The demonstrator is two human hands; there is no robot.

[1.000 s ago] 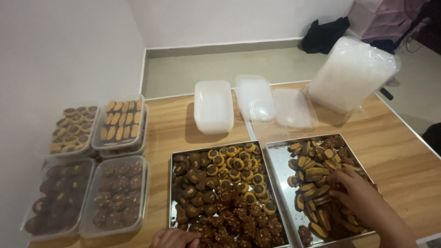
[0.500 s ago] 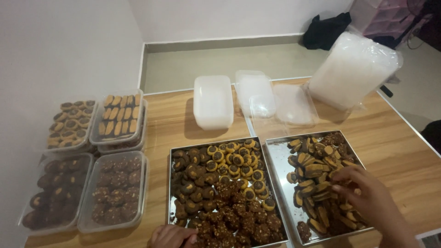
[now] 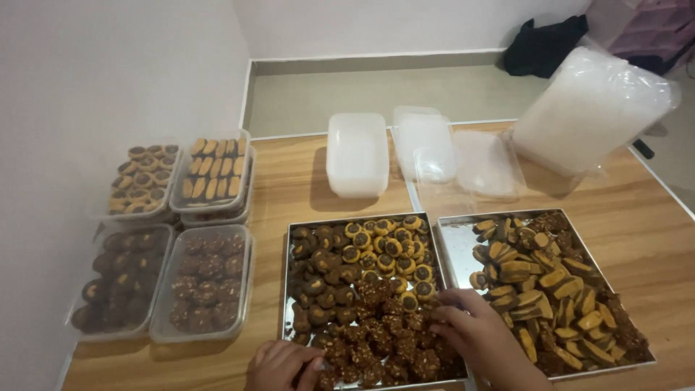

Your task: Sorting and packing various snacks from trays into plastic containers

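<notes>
I see the left metal tray (image 3: 289, 289) under both hands, packed with dark chocolate cookies, rough nut-crusted ones nearest me and yellow-ringed ones farther off. My right hand (image 3: 474, 337) lies on its near right corner, fingers curled loosely onto the rough cookies (image 3: 391, 340); I cannot tell whether it grips any. My left hand (image 3: 282, 366) rests at the near edge, fingers bent, holding nothing I can see.

Dark brown and yellow-ringed cookies (image 3: 365, 289) fill a silver tray (image 3: 362, 221); white translucent containers (image 3: 357, 153) sit on tan wood-grain table (image 3: 637, 224).
</notes>
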